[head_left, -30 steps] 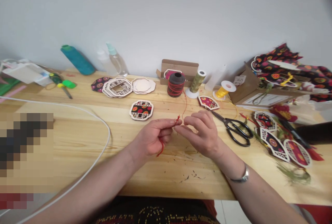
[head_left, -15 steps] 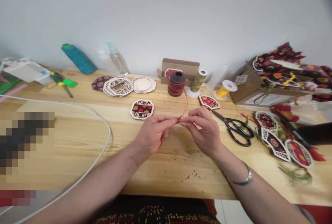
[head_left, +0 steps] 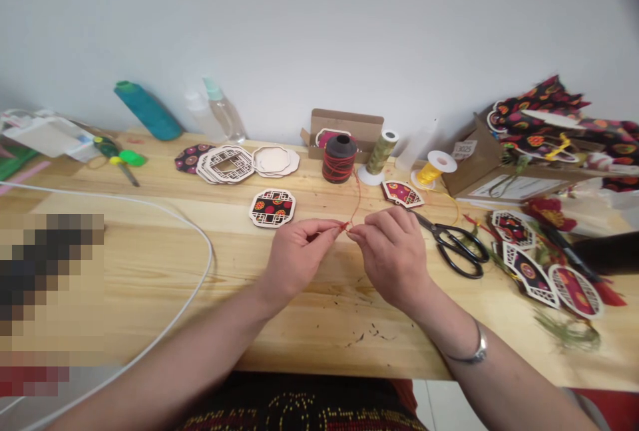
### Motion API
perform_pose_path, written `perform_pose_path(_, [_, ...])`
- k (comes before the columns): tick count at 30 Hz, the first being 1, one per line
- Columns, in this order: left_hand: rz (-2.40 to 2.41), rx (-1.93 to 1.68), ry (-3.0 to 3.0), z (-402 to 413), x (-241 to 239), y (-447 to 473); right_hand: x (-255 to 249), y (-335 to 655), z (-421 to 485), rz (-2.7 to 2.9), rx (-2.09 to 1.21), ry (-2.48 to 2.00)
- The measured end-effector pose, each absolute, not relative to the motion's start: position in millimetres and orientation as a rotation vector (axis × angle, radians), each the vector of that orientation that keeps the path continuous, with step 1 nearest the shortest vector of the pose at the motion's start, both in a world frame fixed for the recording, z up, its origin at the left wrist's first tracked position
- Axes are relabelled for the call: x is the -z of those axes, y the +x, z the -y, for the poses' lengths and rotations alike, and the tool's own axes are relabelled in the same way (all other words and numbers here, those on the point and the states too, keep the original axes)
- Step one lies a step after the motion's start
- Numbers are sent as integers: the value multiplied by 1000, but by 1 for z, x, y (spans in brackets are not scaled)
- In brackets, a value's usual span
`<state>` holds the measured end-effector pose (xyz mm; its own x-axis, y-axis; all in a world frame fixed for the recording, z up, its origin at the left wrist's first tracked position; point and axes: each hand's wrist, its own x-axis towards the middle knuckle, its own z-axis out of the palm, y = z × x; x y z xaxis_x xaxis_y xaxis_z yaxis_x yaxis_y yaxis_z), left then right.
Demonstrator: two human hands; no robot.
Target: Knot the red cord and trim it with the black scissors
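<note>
Over the middle of the table, both hands pinch a thin red cord [head_left: 357, 201]. It runs up to the dark spool wound with red cord [head_left: 339, 159]. My left hand [head_left: 298, 255] is closed, thumb and forefinger gripping a small knotted part of it. Just to the right, my right hand [head_left: 394, 255] pinches the cord with its fingertips, the other fingers curled. A small gap separates the two hands' fingertips. A patterned plaque [head_left: 272, 208] with a pale cut-out frame lies beyond my left hand. Black-handled scissors [head_left: 462, 250] lie right of my right hand.
A fan-shaped plaque [head_left: 402, 193], a yellow cord spool [head_left: 436, 168] and a green patterned spool [head_left: 383, 155] stand behind. Stacked cut-out frames [head_left: 227, 165] lie back left. A carton [head_left: 479, 165] heaped with patterned fabric fills the back right. A white cable [head_left: 207, 251] loops across the left.
My right hand's fingers have curled in more and its fingertips have drawn slightly away from my left hand's. The red end that hung below my left hand is now out of sight.
</note>
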<state>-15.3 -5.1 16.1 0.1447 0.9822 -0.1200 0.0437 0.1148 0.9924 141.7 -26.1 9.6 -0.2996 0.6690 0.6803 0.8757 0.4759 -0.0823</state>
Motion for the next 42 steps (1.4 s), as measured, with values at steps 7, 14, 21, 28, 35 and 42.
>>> perform_pose_path(7, [-1200,-1068,1494,9,-10,-16,-7,143,28,2157,490,-1333])
perform_pose_path(14, [-1174,-1168,1769,10,-2,-16,-9,141,29,2199,540,-1345])
perform_pose_path(21, [-1140,-1266,2068,9,3,-16,-11,142,30,2221,604,-1336])
perform_pose_path(28, [-1140,-1296,2169,9,5,-16,-10,142,31,2235,627,-1326])
perform_pose_path(35, [-1162,-1291,2175,9,4,-16,-12,142,31,2275,663,-1302])
perform_pose_path(42, [-1149,-1280,2197,8,6,-16,-12,141,31,2278,686,-1282])
